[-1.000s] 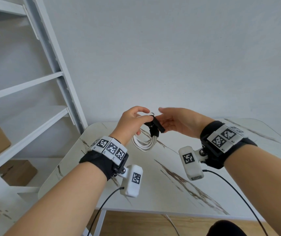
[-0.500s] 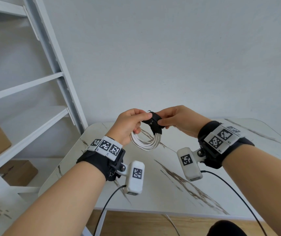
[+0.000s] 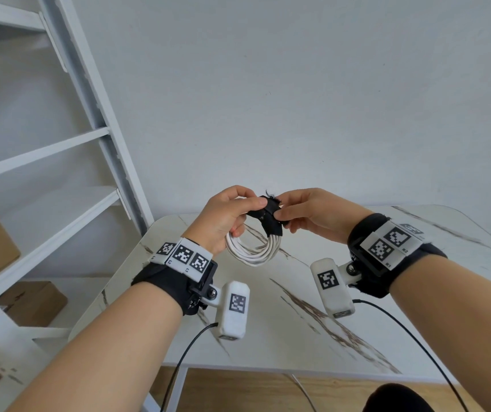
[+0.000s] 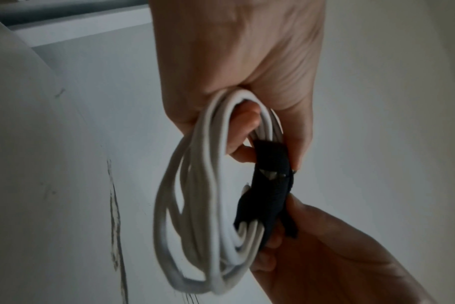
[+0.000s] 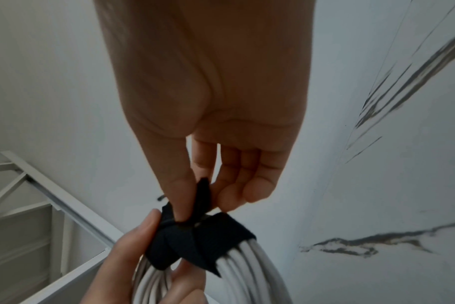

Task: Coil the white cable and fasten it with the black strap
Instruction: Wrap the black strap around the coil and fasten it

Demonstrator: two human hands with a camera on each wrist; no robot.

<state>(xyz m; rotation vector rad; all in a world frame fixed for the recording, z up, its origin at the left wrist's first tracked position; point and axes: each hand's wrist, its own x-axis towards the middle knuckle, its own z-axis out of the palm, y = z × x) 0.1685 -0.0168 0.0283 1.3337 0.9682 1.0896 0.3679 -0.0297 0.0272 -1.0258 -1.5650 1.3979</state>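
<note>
The white cable (image 3: 253,251) hangs in a coil of several loops above the table, with the black strap (image 3: 269,217) wrapped round its top. My left hand (image 3: 229,212) grips the coil (image 4: 195,205), one finger through the loops and the thumb against the strap (image 4: 270,185). My right hand (image 3: 300,214) pinches the strap's loose end (image 5: 203,197) between thumb and forefinger, its other fingers curled beside it. The strap band (image 5: 195,244) crosses over the bundled cable (image 5: 247,273) in the right wrist view.
A white marble-patterned table (image 3: 312,307) lies below the hands. A white ladder-like shelf frame (image 3: 89,114) stands at the left, with cardboard boxes (image 3: 33,301) under it. Black sensor wires (image 3: 184,358) trail from both wrist cameras.
The right hand has closed from open fingers into a pinch on the strap. The coil has turned slightly and the strap now sits tighter round it.
</note>
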